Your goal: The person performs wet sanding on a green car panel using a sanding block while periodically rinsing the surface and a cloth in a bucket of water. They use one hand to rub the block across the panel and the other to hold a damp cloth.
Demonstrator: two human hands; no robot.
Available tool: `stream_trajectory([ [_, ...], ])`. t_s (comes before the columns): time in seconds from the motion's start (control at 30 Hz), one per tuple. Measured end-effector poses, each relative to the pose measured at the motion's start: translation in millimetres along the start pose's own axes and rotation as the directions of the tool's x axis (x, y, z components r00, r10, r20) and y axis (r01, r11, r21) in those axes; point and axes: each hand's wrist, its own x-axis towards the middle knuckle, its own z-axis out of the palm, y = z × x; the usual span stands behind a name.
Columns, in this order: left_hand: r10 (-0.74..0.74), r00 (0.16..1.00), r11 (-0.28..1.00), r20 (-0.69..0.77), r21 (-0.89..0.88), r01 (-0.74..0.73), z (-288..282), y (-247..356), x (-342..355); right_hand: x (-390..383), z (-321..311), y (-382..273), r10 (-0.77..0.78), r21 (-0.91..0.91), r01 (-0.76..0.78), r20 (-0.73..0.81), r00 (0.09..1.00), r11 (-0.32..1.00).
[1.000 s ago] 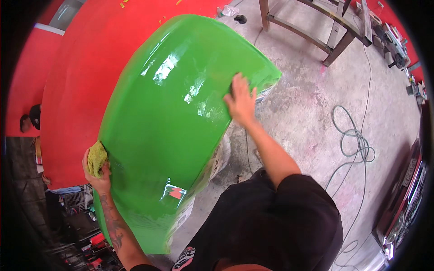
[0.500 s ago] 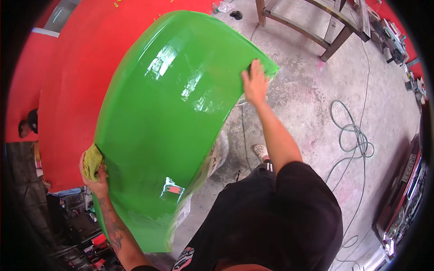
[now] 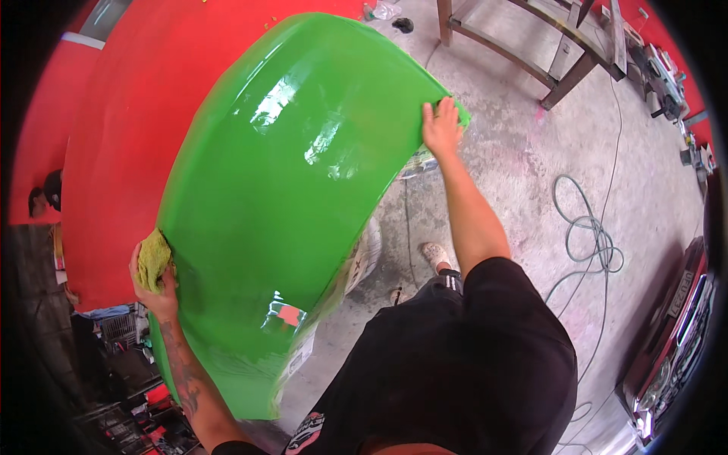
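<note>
A glossy green car hood [image 3: 258, 197] stretches in front of me from the far right to the near left. My left hand [image 3: 155, 292] is at its left edge, fingers curled round a crumpled yellow-green cloth [image 3: 155, 259]. At the far right corner, my right hand [image 3: 442, 133] presses down on the panel with its fingers extended. Dark bits of a small pad [image 3: 435, 103] show beside the thumb and past the fingers; most of it is covered by the hand. Bright reflections lie across the green surface.
A brown metal stand [image 3: 565, 87] is at the far right on the concrete floor. A coiled green hose [image 3: 599, 235] lies to my right, near a car's front end [image 3: 671, 326]. Red surface [image 3: 121, 174] fills the left side. Cluttered shelves [image 3: 129, 394] stand at lower left.
My right hand has slid right and away from me toward the hood's corner, the dark pad moving along with it. The left hand keeps the cloth at the left edge.
</note>
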Motion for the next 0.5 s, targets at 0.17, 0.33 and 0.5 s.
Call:
stream_trajectory([
  [0.17,-0.051,0.999,0.999,-0.003,-0.009,0.051,-6,2,-7,-166,41,-77,-0.587,-0.014,0.588,0.027,0.809,0.809],
  [0.33,-0.049,0.999,0.999,-0.013,-0.014,0.049,-9,-10,-13,-184,33,-69,-0.849,-0.017,0.886,0.276,0.45,0.464],
  [0.5,-0.05,0.999,0.999,-0.015,0.013,0.05,-2,4,-1,-16,2,-98,-0.425,0.015,0.429,-0.123,0.897,0.903],
])
